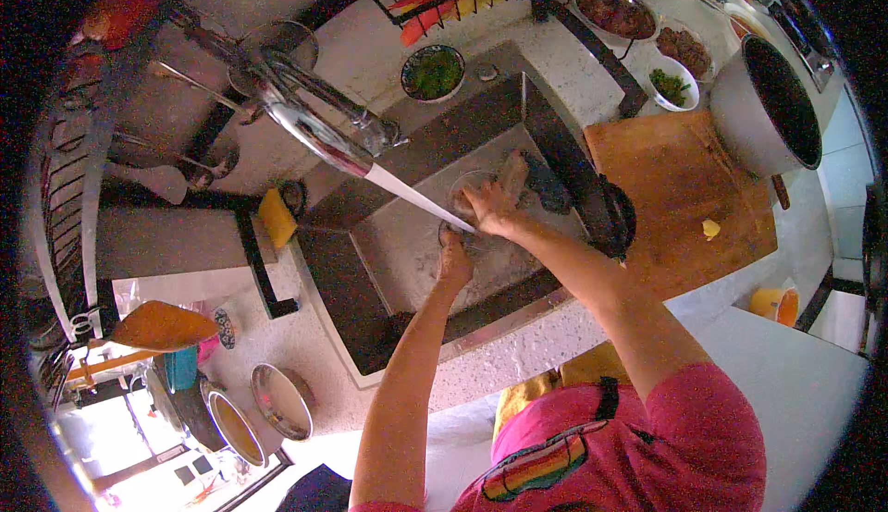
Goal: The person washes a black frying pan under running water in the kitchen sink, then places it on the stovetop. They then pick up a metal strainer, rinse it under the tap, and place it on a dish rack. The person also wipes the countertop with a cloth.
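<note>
Both hands are low in the dark-walled sink (388,255), under a stream of water (416,200) from the chrome faucet (316,130). My left hand (456,261) grips the near edge of what looks like a clear round bowl (463,180). My right hand (494,212) is on the bowl's right side, fingers reaching over it; its exact hold is unclear. Spray and the stream partly hide the bowl. Just beyond my right hand lie a light brown object (513,173) and a dark, crumpled-looking item (548,182).
A bowl of chopped greens (433,73) stands behind the sink. At right are a wooden cutting board (666,193) with a yellow piece (710,229), a large pot (742,113) and food bowls. A yellow sponge (277,218) and metal bowls (281,401) are at left.
</note>
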Available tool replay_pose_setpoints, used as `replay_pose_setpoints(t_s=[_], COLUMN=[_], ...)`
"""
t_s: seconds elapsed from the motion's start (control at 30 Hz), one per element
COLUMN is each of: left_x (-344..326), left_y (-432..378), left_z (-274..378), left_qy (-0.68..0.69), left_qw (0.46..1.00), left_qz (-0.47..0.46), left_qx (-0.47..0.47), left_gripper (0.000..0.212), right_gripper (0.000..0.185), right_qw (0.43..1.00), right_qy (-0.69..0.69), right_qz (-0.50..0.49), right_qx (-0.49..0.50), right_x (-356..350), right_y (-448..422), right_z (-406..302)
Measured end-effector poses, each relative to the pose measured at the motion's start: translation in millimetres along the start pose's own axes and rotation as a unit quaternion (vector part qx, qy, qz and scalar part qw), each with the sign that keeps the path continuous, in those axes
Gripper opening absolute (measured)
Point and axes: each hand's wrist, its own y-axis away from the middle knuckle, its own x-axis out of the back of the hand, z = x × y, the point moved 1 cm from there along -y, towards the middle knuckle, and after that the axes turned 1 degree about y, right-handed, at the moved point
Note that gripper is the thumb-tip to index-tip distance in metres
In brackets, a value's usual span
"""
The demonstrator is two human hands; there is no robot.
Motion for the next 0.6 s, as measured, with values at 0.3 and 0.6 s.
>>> replay_pose_setpoints(t_s=[0.3, 0.6], left_x=[-5, 18], left_y=[-4, -18], left_z=[25, 65], left_qy=[0.508, 0.589], left_qw=[0.721, 0.647], left_qz=[-0.291, -0.264], left_qx=[0.371, 0.405], left_gripper=[0.025, 0.024], right_gripper=[0.039, 0.04], right_qw=[0.967, 0.949], right_qy=[0.065, -0.298], right_qz=[-0.162, -0.106], right_qx=[0.186, 0.01], right_x=[-55, -158], right_y=[19, -3], right_z=[42, 65])
